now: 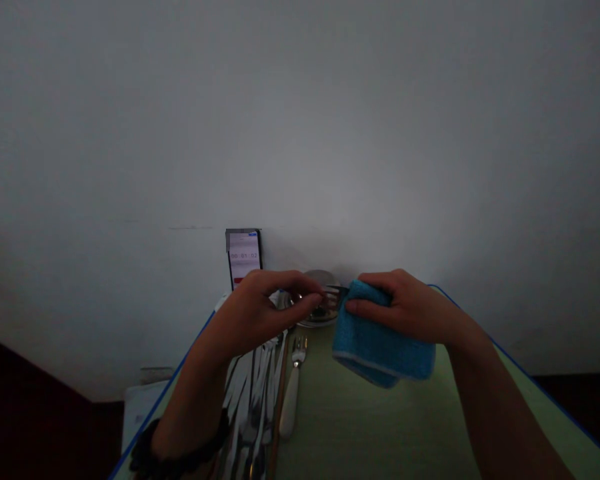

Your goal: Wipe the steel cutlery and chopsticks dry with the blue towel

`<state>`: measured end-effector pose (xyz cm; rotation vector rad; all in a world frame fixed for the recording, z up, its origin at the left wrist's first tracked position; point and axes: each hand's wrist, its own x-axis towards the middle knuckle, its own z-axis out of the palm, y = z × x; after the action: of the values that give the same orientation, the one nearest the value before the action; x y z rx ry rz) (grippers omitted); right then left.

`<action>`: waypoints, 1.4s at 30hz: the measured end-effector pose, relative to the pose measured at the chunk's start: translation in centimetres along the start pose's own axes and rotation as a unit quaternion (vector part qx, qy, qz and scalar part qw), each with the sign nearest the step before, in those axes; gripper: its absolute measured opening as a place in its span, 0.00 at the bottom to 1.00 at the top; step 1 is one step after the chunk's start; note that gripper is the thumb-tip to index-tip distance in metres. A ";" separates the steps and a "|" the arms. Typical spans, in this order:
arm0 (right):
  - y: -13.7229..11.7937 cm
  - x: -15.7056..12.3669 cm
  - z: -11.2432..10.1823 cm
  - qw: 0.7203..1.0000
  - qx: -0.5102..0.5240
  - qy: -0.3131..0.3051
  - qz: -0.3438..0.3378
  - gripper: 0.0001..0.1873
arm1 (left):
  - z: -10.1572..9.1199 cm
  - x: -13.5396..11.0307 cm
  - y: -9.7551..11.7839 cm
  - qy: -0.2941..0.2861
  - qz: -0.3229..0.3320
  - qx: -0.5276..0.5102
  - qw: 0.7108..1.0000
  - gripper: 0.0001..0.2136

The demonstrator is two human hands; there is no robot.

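Right hand [403, 300]: holds a blue cloth [383, 350], a fork [333, 292] jutting tines-first from it. Left hand [260, 303]: fingertips at those tines. Table [370, 433]: bears piled cutlery [260, 380], a pale-handled fork [291, 400] beside. Phone [245, 257]: lit, by the wall [330, 133].

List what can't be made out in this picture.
All in the head view:
Handle of the held fork: hidden by the blue cloth.
Lower end of the phone: behind the left hand.
Near end of the cutlery pile: cut off by the bottom edge.
Dish: partly behind the left hand; inside too dim.

Held fork [335, 292] partly hidden, probably inside blue cloth [380, 349], cutlery [258, 393] cut off below
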<state>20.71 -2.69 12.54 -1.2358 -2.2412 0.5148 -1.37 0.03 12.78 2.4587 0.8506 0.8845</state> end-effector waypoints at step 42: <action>-0.4 0.0 -0.1 0.999 0.027 -0.045 0.007 0.12 | -0.2 0.2 -0.1 0.001 0.006 0.003 1.000 0.06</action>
<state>20.50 -2.87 12.81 -1.2239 -2.2792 0.6452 -1.46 0.22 12.99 2.4702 0.8410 0.8909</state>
